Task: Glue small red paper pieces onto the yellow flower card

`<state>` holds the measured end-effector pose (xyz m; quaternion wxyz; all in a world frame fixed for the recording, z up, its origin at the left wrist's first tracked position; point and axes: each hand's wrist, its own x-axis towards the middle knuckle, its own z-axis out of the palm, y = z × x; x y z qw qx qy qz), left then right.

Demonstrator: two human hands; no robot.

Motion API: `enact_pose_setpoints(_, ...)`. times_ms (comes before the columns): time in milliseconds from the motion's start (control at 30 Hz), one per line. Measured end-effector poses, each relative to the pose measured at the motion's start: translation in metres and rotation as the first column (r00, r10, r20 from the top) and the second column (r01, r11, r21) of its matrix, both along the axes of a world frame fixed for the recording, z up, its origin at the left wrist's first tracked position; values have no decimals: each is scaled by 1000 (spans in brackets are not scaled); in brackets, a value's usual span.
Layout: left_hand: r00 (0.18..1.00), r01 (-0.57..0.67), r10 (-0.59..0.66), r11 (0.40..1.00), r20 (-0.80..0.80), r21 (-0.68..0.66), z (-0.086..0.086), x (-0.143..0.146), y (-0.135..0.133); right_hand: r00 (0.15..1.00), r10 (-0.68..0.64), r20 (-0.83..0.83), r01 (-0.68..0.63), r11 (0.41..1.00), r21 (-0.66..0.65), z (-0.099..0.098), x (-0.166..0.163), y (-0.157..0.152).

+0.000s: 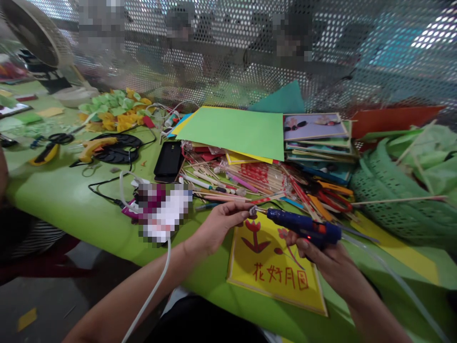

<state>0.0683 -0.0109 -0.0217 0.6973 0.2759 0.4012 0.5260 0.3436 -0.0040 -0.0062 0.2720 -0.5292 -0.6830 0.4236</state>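
Observation:
My right hand (321,255) is wrapped around a blue hot glue gun (300,224), whose red light glows and whose nozzle points left. Between the fingertips of my left hand (221,226) is a small grey pebble (253,211), right at the nozzle tip; whether they touch is hard to tell. Below both hands lies a yellow card (278,267) edged with thin sticks. Red flowers and red Chinese characters decorate it. My right hand and the glue gun cover part of its upper right.
Behind my hands are wooden sticks (207,174) and stacked coloured paper (235,128). A green basket (385,190) stands right, a black phone (168,161) and yellow glue gun (93,148) left. A white cable (157,281) crosses my left forearm. A perforated metal screen (221,71) closes off the back.

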Motion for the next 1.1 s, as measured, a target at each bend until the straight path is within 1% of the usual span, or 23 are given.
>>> enact_pose_setpoints(233,1000,6,-6,1000,-12,1,0,0,1,999,-1,-50,1,1000,-14,10,-11,-2)
enact_pose_setpoints(400,1000,12,-12,1000,-17,2,-1,0,0,999,-28,-17,28,999,39,3,-5,1)
enact_pose_setpoints(533,1000,7,-7,1000,-12,1,0,0,0,1000,0,-23,0,1000,-1,-1,0,1)
enact_pose_setpoints(633,1000,6,-6,1000,-9,-2,1,0,0,999,14,-30,-14,1000,-26,0,-1,0)
enact_pose_setpoints(767,1000,0,0,1000,-8,-2,2,0,0,999,-12,-35,12,1000,8,6,-6,-1)
enact_pose_setpoints(867,1000,-5,5,1000,-4,-6,2,0,0,999,0,-36,0,1000,6,9,-9,-2)
enact_pose_setpoints(1000,1000,-8,8,1000,-1,-12,3,0,0,1000,-18,0,18,1000,0,8,-8,-3)
enact_pose_setpoints(1100,1000,0,0,1000,6,-14,3,-1,0,1000,-31,-3,31,1000,3,5,-6,-2)
